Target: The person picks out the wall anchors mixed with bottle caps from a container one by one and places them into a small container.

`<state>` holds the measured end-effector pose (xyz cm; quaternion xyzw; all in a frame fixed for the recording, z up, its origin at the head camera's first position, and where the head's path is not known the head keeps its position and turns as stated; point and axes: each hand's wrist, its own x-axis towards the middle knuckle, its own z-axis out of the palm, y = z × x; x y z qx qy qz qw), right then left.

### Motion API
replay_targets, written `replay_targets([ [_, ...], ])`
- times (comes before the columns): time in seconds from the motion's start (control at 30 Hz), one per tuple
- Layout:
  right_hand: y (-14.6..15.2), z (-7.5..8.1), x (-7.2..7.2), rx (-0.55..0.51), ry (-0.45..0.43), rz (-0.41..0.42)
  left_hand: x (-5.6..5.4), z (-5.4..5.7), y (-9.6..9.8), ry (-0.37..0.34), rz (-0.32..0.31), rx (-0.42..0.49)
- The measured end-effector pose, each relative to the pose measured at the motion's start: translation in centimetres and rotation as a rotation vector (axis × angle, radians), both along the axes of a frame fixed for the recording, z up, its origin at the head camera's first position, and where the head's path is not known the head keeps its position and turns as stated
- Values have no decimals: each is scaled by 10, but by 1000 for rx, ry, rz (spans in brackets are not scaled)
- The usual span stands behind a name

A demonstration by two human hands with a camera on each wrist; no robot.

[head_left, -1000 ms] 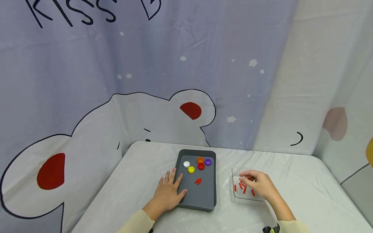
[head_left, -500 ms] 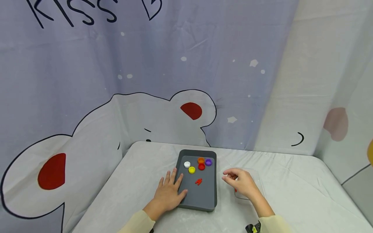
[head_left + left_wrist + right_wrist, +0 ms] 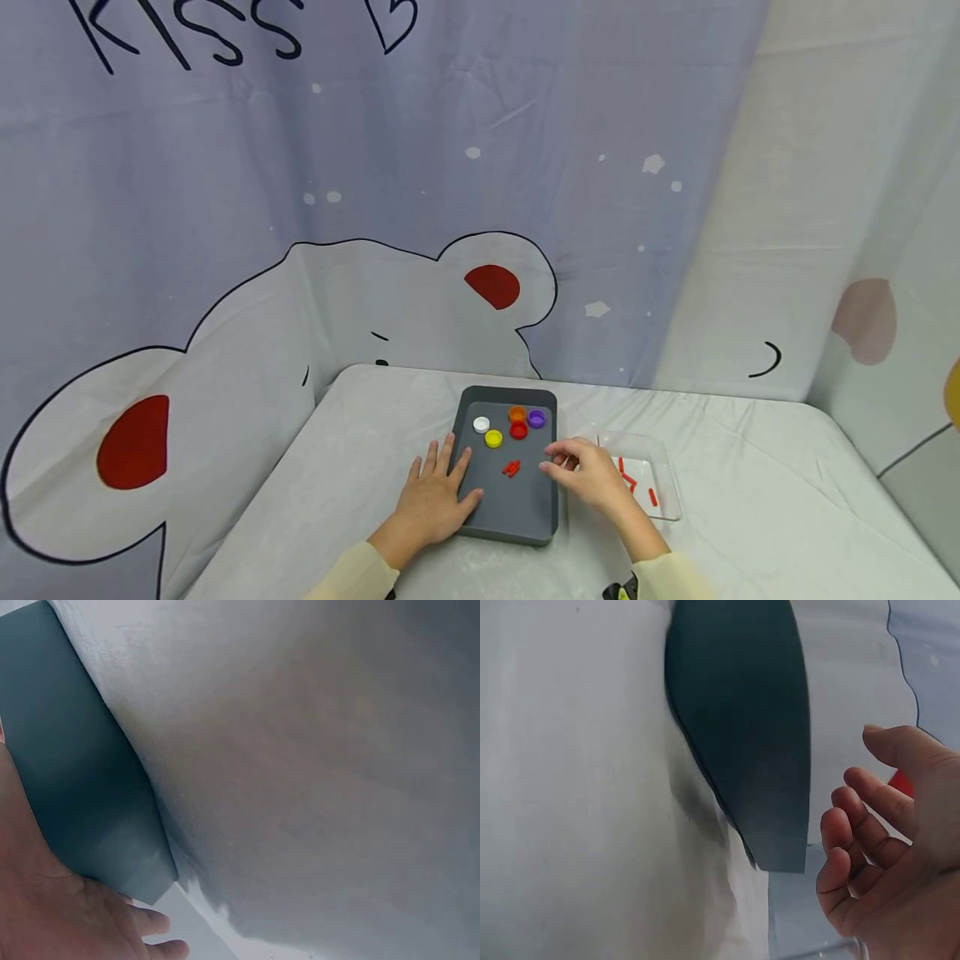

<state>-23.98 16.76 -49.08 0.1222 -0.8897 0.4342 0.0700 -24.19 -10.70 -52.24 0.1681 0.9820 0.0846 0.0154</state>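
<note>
My left hand (image 3: 431,504) lies with spread fingers on the left rim of a dark grey tray (image 3: 508,510). In the left wrist view, the left palm (image 3: 52,911) sits against the tray's outer side (image 3: 82,757). Over the tray's right rim hovers my right hand (image 3: 592,479). The right wrist view shows its fingers (image 3: 862,829) loosely bent, thumb apart from the index finger, with nothing visible between them. Several short red sticks (image 3: 512,468) lie together mid-tray. Behind the right hand, a clear plastic box (image 3: 667,462) contains more red sticks (image 3: 652,497), partly hidden.
At the tray's far end sit small round caps: white (image 3: 482,425), yellow (image 3: 492,438), orange (image 3: 517,413), red (image 3: 518,430) and purple (image 3: 536,419). A white cloth (image 3: 780,492) covers the table. A printed curtain (image 3: 420,167) hangs behind it.
My right hand has moved left from over the clear box to the tray's right rim. Its thumb and index finger now stand apart. The left hand has stayed on the tray.
</note>
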Motion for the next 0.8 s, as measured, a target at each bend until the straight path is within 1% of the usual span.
replay_targets([
  [0.13, -10, -3, 0, 7, 12, -8, -2, -4, 0, 7, 7, -10],
  [0.37, -23, -5, -2, 100, -3, -74, -4, -8, 0, 11, 9, -6],
  [0.47, -25, -7, -2, 133, -19, -84, -4, -9, 0, 9, 8, -3],
  [0.63, -33, -15, -7, 179, -57, -59, -2, -3, 0, -10, 11, -5],
  [0.73, -38, -19, -9, 211, -60, -68, -1, 1, 0, -16, 8, -4],
  [0.8, -42, -21, -11, 245, -54, -86, -1, 2, 1, -11, 5, 0],
])
